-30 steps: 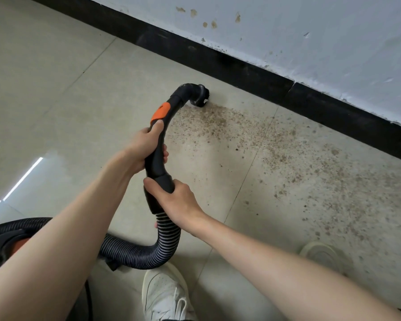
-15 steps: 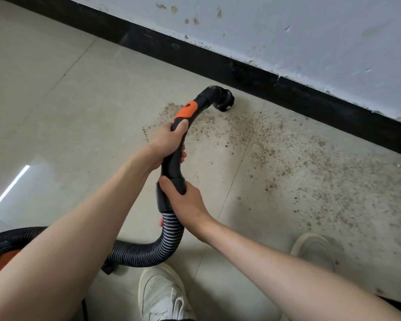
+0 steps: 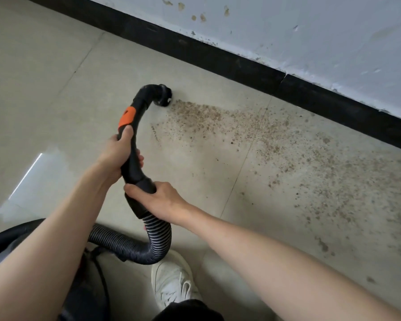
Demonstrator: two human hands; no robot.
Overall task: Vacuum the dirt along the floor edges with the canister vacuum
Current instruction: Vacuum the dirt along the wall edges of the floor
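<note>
From the head camera I see my left hand (image 3: 119, 150) grasping the black vacuum handle (image 3: 134, 144) just below its orange band (image 3: 126, 117). My right hand (image 3: 159, 195) grasps the cuff where the ribbed hose (image 3: 134, 247) begins. At the far end the nozzle (image 3: 163, 97) is on the tiled floor (image 3: 44, 89), touching the left edge of the brown dirt (image 3: 218, 121), which spreads to the right along the black baseboard (image 3: 241, 66). Near left, the canister (image 3: 0, 239) is partly hidden by my arm.
</note>
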